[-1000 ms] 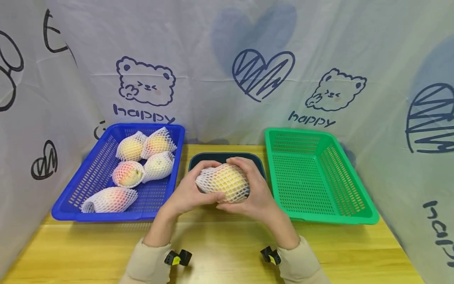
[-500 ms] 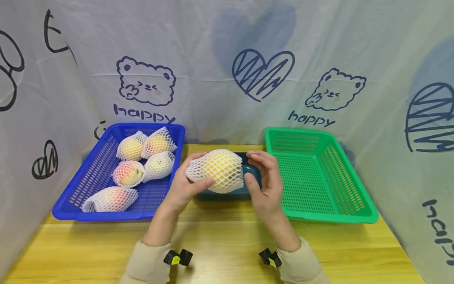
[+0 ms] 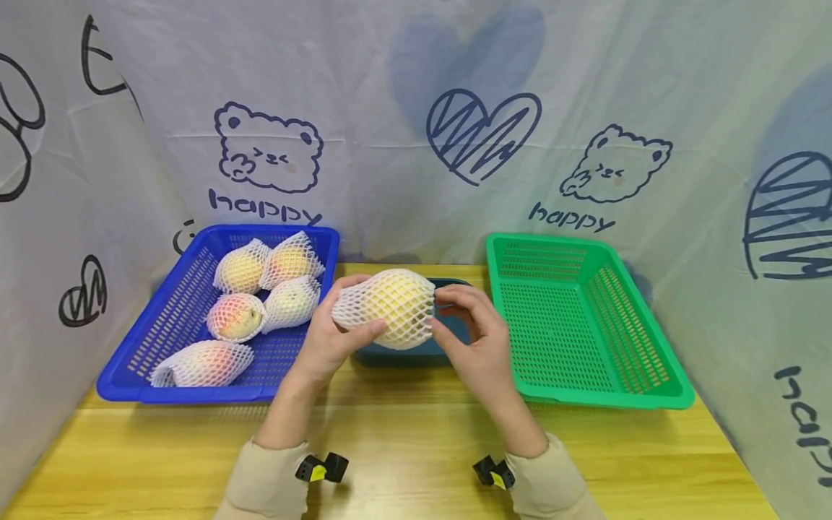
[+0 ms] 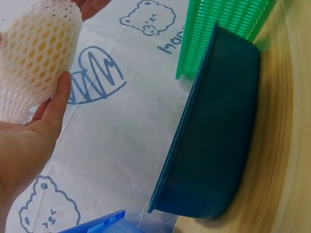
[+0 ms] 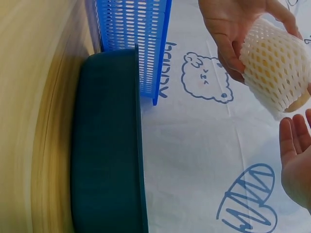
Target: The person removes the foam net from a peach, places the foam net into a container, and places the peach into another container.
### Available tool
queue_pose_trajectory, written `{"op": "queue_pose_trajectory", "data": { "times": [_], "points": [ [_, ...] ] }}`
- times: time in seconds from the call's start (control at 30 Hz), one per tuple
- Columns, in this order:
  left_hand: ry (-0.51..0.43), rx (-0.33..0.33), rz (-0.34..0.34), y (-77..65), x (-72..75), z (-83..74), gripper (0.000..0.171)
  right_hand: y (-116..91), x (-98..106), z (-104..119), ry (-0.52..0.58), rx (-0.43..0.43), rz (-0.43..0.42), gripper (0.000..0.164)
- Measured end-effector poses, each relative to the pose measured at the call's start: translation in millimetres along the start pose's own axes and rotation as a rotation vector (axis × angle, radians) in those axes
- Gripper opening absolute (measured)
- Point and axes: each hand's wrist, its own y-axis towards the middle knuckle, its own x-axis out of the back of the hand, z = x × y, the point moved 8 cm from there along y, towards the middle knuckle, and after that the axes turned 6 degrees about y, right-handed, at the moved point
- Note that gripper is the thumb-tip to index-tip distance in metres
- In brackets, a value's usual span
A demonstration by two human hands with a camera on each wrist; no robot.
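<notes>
My left hand grips a yellow fruit in a white foam net sleeve, with the thumb across its near side. The fruit's exact kind is hard to tell through the net. At the other end my right hand has its thumb and bent fingers at the edge of the foam net. A bare bit of fruit shows at that end in the right wrist view. Below both hands stands a dark teal basin, its inside partly hidden by the fruit and hands.
A blue basket on the left holds several fruits in foam nets, some blushed pink. To the right stands a green basket. Both rest on a wooden table before a printed white cloth.
The fruit has risen and shifted left in my left hand, uncovering more of the basin. My right hand let go of the fruit, drew back right, then returned to its net's end.
</notes>
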Motion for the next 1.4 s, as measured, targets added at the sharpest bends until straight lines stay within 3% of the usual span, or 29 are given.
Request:
{"op": "queue_pose_trajectory", "data": {
  "times": [0.43,0.73,0.9,1.17,1.4],
  "points": [
    [0.079,0.041,0.059,-0.3,-9.0,8.3,0.07,-4.9,-5.4,-11.7,-0.039,-0.158,0.096,0.075],
    [0.228,0.05,0.124,-0.7,-18.2,13.0,0.071,-7.4,-7.2,-22.7,-0.016,-0.239,0.127,0.076],
    [0.28,0.057,0.117,-0.3,-17.7,12.5,0.072,-7.3,-5.4,-23.5,-0.006,-0.241,0.12,0.075],
    [0.198,0.055,0.113,0.1,-17.3,10.6,0.072,-6.3,-1.0,-22.2,0.027,-0.212,0.085,0.075],
    [0.184,0.03,0.094,0.2,-13.3,7.1,0.064,-6.3,0.3,-19.4,0.047,-0.21,0.076,0.077]
  ]
}}
